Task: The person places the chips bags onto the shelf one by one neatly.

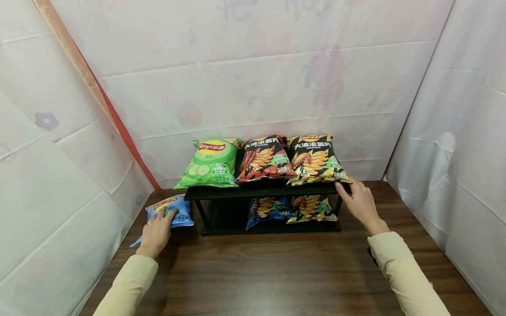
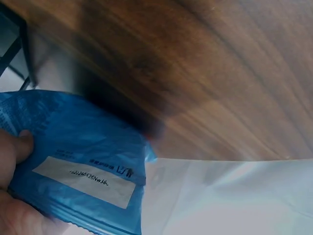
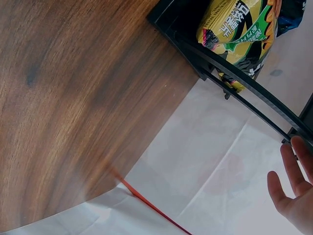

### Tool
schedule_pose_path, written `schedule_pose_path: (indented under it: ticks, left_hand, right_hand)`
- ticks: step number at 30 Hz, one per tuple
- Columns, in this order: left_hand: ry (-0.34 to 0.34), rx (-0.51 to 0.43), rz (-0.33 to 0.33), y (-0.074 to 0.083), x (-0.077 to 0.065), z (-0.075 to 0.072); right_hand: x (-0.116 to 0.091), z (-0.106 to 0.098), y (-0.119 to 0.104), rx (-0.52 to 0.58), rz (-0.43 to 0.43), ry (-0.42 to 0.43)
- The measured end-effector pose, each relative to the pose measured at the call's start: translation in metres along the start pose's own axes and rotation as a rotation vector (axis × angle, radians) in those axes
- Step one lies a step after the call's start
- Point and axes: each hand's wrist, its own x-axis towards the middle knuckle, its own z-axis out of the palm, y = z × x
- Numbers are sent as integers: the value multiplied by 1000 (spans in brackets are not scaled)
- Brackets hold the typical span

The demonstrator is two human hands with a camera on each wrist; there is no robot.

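At the table's left side, my left hand (image 1: 157, 231) grips a blue bag of potato chips (image 1: 179, 211). The left wrist view shows the back of this blue bag (image 2: 88, 142) with a white printed label, the thumb and fingers pinching its edge. My right hand (image 1: 361, 204) is at the right end of a black two-tier rack (image 1: 257, 190), fingertips at its upper tier. In the right wrist view the fingers (image 3: 292, 169) are extended against the rack's end. Closest to this hand on the upper tier is a yellow-and-black chip bag (image 1: 314, 159).
A green chip bag (image 1: 211, 162) and a red-and-black one (image 1: 265, 159) stand on the upper tier too. Below are a blue-and-black bag (image 1: 270, 208) and another yellow-and-black bag (image 1: 312, 208). The brown wooden table (image 1: 261, 267) meets white printed cloth (image 1: 253, 87) behind and at both sides.
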Motion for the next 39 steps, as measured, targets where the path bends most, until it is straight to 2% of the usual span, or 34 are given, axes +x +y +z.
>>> schedule_pose_path:
  ticks: [7, 26, 39]
  left_hand:
    - [-39, 21, 3, 2, 0, -14]
    - [-7, 73, 84, 15, -3, -48]
    - [-37, 117, 139, 26, -6, -67]
  right_hand:
    - [1, 0, 1, 4, -13, 6]
    - [2, -1, 1, 10, -23, 13]
    - [1, 0, 1, 16, -23, 10]
